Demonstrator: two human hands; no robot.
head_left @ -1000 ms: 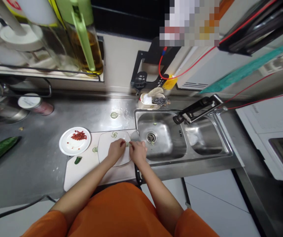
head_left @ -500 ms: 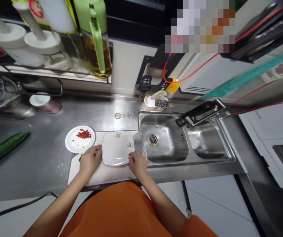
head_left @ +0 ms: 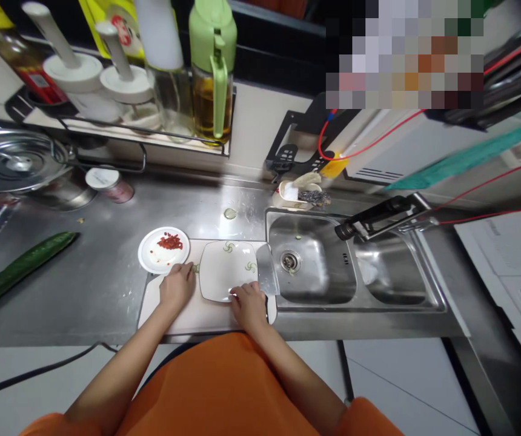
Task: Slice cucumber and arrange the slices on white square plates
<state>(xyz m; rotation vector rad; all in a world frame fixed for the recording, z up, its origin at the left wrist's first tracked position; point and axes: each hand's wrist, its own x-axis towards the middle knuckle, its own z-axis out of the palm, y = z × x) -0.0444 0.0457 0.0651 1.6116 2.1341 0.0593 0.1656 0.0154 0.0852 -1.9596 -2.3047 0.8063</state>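
Note:
A square white plate [head_left: 224,275] with green swirl patterns lies on the white cutting board [head_left: 206,320]. My left hand [head_left: 177,290] is by the plate's left edge, fingers pinched at a small pale green piece [head_left: 195,268] too small to name surely. My right hand [head_left: 250,307] is closed at the plate's front right corner, curled fingers over the rim and hiding that corner. Right of the plate lies a cleaver [head_left: 268,270], its dark handle partly behind my right hand. A round white plate [head_left: 159,261] with chopped red bits [head_left: 170,241] stands beyond my left hand.
A whole cucumber [head_left: 24,269] lies on the left of the steel counter. A lidded pot [head_left: 65,188] and a small can [head_left: 111,184] stand behind it. The double sink [head_left: 315,260] is at right. Bottles, including a green-topped oil bottle [head_left: 212,91], line the rack above.
My view has shifted, so everything sits further right. My right hand has moved left along the plate's front edge, uncovering the cleaver. My left hand has moved slightly up; a pale green piece shows at its fingertips.

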